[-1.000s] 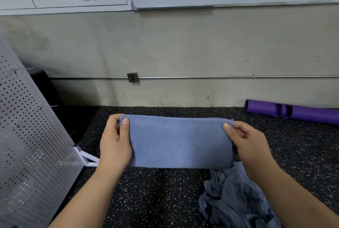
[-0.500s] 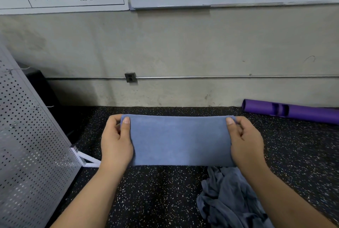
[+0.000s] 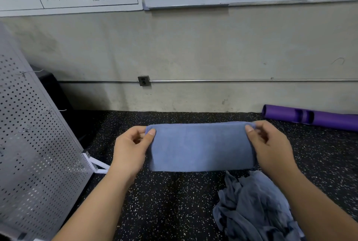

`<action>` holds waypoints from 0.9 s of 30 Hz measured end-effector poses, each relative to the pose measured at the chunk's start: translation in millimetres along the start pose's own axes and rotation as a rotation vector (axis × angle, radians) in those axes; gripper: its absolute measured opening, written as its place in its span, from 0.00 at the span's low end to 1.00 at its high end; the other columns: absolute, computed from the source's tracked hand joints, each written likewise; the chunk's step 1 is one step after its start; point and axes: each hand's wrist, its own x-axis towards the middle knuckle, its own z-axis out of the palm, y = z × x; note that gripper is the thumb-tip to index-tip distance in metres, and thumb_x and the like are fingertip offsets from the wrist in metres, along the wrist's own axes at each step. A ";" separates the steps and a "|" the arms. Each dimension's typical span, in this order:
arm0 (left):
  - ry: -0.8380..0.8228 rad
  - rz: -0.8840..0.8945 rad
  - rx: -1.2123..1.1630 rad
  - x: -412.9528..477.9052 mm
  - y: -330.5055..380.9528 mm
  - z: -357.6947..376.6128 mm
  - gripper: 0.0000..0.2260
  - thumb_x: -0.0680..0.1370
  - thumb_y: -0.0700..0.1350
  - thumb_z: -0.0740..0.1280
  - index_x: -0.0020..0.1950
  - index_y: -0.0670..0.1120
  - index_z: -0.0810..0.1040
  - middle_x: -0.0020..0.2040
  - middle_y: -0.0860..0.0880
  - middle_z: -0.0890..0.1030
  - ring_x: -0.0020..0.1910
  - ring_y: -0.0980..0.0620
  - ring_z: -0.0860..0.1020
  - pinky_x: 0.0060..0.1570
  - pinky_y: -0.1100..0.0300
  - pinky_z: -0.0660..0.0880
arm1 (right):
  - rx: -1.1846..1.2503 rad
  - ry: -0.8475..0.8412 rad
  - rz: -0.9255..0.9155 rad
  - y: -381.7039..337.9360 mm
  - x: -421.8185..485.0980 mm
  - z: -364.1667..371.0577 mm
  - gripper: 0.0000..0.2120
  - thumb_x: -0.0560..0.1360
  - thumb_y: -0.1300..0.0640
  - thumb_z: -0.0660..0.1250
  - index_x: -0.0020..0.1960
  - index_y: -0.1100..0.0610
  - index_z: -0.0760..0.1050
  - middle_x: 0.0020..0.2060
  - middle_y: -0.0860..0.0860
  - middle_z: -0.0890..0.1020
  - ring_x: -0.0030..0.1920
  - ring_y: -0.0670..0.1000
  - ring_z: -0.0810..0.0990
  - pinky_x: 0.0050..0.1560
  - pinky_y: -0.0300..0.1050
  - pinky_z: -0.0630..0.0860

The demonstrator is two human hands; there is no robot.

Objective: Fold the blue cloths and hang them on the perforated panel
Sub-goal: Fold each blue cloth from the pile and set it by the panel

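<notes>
Your left hand [image 3: 130,149] and right hand [image 3: 271,147] pinch the folded blue terry cloth [image 3: 201,147]; next, hang it on the grey perforated metal panel [image 3: 33,153].

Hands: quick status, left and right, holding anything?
Left hand: pinches the folded blue cloth at its left end.
Right hand: pinches its right end.

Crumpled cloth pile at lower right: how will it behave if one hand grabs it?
Probably floppy: the crumpled cloth pile lies in loose, deep wrinkles. Likely light, thin fabric, so it should drape and sag. Several layers seem tangled, so one grab may drag more than one cloth.
</notes>
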 end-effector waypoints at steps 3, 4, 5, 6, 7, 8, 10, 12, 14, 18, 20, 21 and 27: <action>-0.076 -0.019 0.016 -0.2 0.0 -5.3 0.01 0.78 0.42 0.78 0.48 0.46 0.88 0.44 0.48 0.88 0.43 0.55 0.81 0.49 0.60 0.80 | 0.022 -0.039 0.019 1.1 2.2 -7.0 0.01 0.79 0.51 0.75 0.49 0.47 0.86 0.38 0.42 0.87 0.39 0.41 0.84 0.45 0.46 0.81; -0.086 -0.020 0.031 0.9 -1.0 -6.9 0.01 0.78 0.41 0.78 0.48 0.46 0.88 0.45 0.47 0.88 0.44 0.54 0.82 0.51 0.57 0.81 | 0.058 -0.036 0.041 1.2 2.7 -9.2 0.01 0.78 0.53 0.76 0.49 0.50 0.87 0.37 0.42 0.87 0.38 0.40 0.84 0.45 0.45 0.81; -0.092 -0.018 0.047 1.7 -1.8 -8.3 0.01 0.78 0.41 0.78 0.47 0.46 0.89 0.45 0.46 0.88 0.44 0.53 0.82 0.52 0.55 0.81 | 0.088 -0.052 0.060 1.2 2.8 -10.9 0.01 0.78 0.55 0.77 0.49 0.52 0.87 0.36 0.43 0.87 0.36 0.40 0.83 0.43 0.42 0.81; -0.092 -0.017 0.056 2.1 -2.1 -9.5 0.01 0.77 0.41 0.78 0.47 0.47 0.89 0.45 0.45 0.88 0.45 0.51 0.83 0.53 0.53 0.82 | 0.111 -0.066 0.075 1.7 3.0 -11.9 0.01 0.77 0.56 0.77 0.48 0.53 0.87 0.36 0.45 0.87 0.35 0.41 0.83 0.41 0.40 0.80; -0.088 -0.018 0.055 2.6 -2.7 -10.5 0.01 0.77 0.41 0.78 0.47 0.46 0.89 0.46 0.44 0.88 0.46 0.50 0.83 0.54 0.52 0.82 | 0.122 -0.049 0.086 3.0 3.7 -13.2 0.00 0.77 0.56 0.78 0.47 0.52 0.88 0.37 0.46 0.88 0.38 0.45 0.83 0.42 0.42 0.81; -0.082 -0.022 0.048 3.6 -3.3 -11.5 0.01 0.78 0.41 0.78 0.48 0.46 0.88 0.46 0.43 0.88 0.46 0.49 0.83 0.55 0.51 0.82 | 0.128 -0.014 0.092 4.1 5.5 -14.8 0.01 0.76 0.56 0.79 0.47 0.52 0.88 0.39 0.48 0.88 0.40 0.48 0.84 0.45 0.45 0.81; -0.059 -0.021 0.033 5.5 -4.4 -13.2 0.01 0.78 0.41 0.78 0.48 0.45 0.88 0.48 0.40 0.87 0.46 0.49 0.82 0.54 0.51 0.81 | 0.169 -0.012 0.099 4.3 7.2 -16.8 0.01 0.75 0.56 0.80 0.46 0.52 0.88 0.41 0.50 0.88 0.41 0.48 0.83 0.49 0.47 0.80; -0.039 -0.015 0.028 6.1 -5.6 -13.3 0.01 0.78 0.42 0.78 0.48 0.45 0.87 0.48 0.39 0.86 0.44 0.51 0.80 0.52 0.53 0.80 | 0.231 -0.031 0.120 4.2 6.6 -17.0 0.02 0.74 0.59 0.80 0.45 0.54 0.88 0.42 0.54 0.88 0.40 0.47 0.81 0.47 0.45 0.79; -0.031 -0.007 0.042 6.5 -7.5 -13.0 0.01 0.78 0.42 0.78 0.48 0.46 0.87 0.47 0.41 0.86 0.44 0.53 0.80 0.51 0.54 0.79 | 0.276 0.002 0.137 2.7 7.0 -16.9 0.04 0.73 0.61 0.81 0.44 0.55 0.87 0.40 0.52 0.88 0.39 0.47 0.80 0.43 0.39 0.79; 0.004 0.024 0.060 6.9 -10.9 -10.6 0.03 0.80 0.44 0.76 0.47 0.48 0.85 0.42 0.42 0.82 0.41 0.54 0.76 0.47 0.54 0.75 | 0.254 -0.041 0.101 3.2 5.8 -13.9 0.04 0.75 0.63 0.79 0.45 0.55 0.86 0.37 0.45 0.88 0.36 0.40 0.83 0.40 0.30 0.79; -0.010 0.053 0.079 5.4 -9.7 -8.7 0.03 0.82 0.45 0.73 0.48 0.49 0.83 0.38 0.48 0.78 0.39 0.55 0.73 0.42 0.57 0.70 | 0.232 -0.083 0.084 2.3 4.8 -12.7 0.02 0.78 0.61 0.76 0.49 0.56 0.86 0.40 0.46 0.89 0.42 0.43 0.87 0.44 0.36 0.82; -0.021 0.073 0.113 3.9 -8.6 -7.8 0.03 0.83 0.46 0.72 0.49 0.50 0.82 0.37 0.50 0.78 0.38 0.55 0.72 0.39 0.58 0.68 | 0.191 -0.097 0.071 3.3 5.1 -12.1 0.02 0.80 0.58 0.74 0.51 0.54 0.86 0.40 0.46 0.89 0.42 0.44 0.87 0.45 0.41 0.82; 0.005 0.136 0.277 -2.6 -2.1 1.1 0.03 0.86 0.52 0.65 0.54 0.56 0.76 0.43 0.50 0.84 0.41 0.54 0.78 0.42 0.55 0.72 | 0.038 -0.078 -0.025 1.7 0.1 -2.2 0.05 0.86 0.48 0.62 0.53 0.44 0.76 0.41 0.51 0.82 0.43 0.50 0.79 0.44 0.50 0.74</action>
